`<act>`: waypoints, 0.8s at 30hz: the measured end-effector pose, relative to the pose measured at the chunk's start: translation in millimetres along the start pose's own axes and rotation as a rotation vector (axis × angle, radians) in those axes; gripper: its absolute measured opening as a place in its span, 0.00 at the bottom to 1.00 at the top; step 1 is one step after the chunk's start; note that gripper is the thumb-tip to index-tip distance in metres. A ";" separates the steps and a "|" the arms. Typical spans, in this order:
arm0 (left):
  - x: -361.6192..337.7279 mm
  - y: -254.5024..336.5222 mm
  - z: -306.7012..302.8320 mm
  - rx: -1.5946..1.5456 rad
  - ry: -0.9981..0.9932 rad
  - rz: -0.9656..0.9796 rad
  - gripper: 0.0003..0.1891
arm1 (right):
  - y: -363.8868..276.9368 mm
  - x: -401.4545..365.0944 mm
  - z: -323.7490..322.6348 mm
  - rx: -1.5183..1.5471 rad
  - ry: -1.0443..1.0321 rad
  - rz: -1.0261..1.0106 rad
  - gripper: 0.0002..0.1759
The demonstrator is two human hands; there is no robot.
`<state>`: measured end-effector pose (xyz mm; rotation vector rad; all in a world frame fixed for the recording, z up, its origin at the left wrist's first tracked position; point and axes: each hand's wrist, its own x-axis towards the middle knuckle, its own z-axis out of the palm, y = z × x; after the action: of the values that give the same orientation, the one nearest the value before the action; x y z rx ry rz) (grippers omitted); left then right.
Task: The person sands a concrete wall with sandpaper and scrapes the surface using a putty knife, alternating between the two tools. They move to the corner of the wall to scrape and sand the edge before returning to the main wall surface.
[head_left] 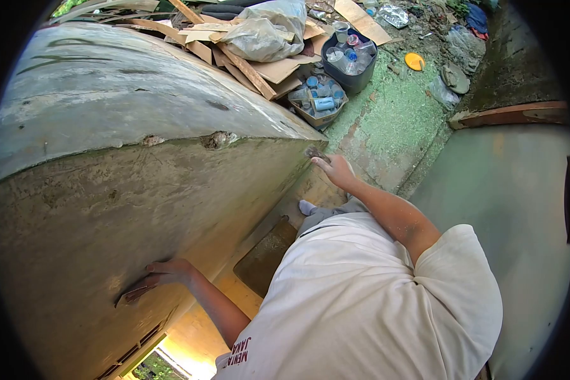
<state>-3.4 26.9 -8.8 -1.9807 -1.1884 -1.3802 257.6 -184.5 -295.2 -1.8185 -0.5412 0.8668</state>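
My right hand (337,171) is closed round a small grey-brown brush-like tool (313,152) with a rough end; its exact kind is hard to make out. The tool is close to the far corner of the concrete wall (139,202). Lower on the left, my left hand (164,273) rests against the wall's stained face with its fingers stretched out and partly in shadow. I see no object in it. The wall's upper edge is chipped in places, and a smooth, curved grey surface (126,88) slopes away above it.
A dark bin (354,79) and a box (320,117) hold plastic cups and bottles beyond the corner. Wood scraps and a plastic bag (266,31) are piled behind. A yellow lid (415,61) lies on the green-stained floor (392,120). A grey-green panel (500,190) stands right.
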 end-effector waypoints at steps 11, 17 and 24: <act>1.1 13.4 -5.0 0.026 -0.039 -0.037 0.44 | -10.1 11.3 3.7 0.025 0.018 0.039 0.33; 0.7 14.4 -5.0 0.019 -0.013 -0.054 0.43 | 27.7 9.6 -1.1 -0.004 -0.011 0.041 0.33; -1.9 -4.9 0.2 0.003 0.008 0.003 0.44 | -17.8 21.0 3.6 0.025 -0.030 -0.047 0.34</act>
<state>-7.6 28.8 -11.1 -1.9729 -1.1832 -1.3827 268.7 -160.7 -286.3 -1.7659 -0.5875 0.8672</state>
